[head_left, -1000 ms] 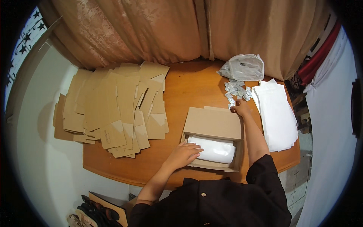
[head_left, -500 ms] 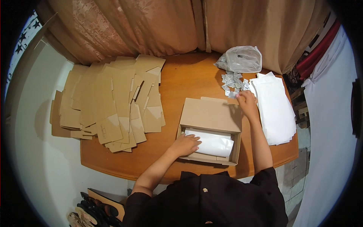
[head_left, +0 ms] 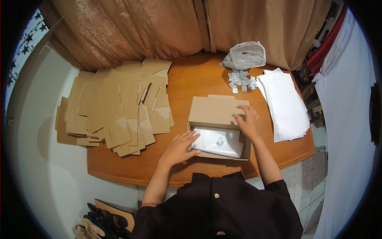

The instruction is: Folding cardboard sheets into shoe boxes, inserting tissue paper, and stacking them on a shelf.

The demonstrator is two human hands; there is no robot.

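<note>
An unfolded-lid cardboard box [head_left: 199,116] stands before me, its lid raised at the far side. Folded white paper [head_left: 207,137] lies inside, and one small sachet [head_left: 220,142] rests on top of it. My left hand [head_left: 179,149] is at the box's left side, fingers spread, with the fingertips over the near left edge. Over the right part of the box, in front of the lid, my right hand [head_left: 249,121] is empty, its thumb and fingers apart. Whether it touches the lid I cannot tell.
Flattened cardboard boxes [head_left: 107,103] are heaped on the left of the wooden table [head_left: 187,87]. At the back right lie loose sachets [head_left: 240,79] by a clear plastic bag [head_left: 248,55] holding more. A stack of white paper sheets [head_left: 284,107] lies on the right.
My right hand has come back from the sachet pile to the box and let go of a sachet, which now lies on the paper. My left hand has shifted left off the paper.
</note>
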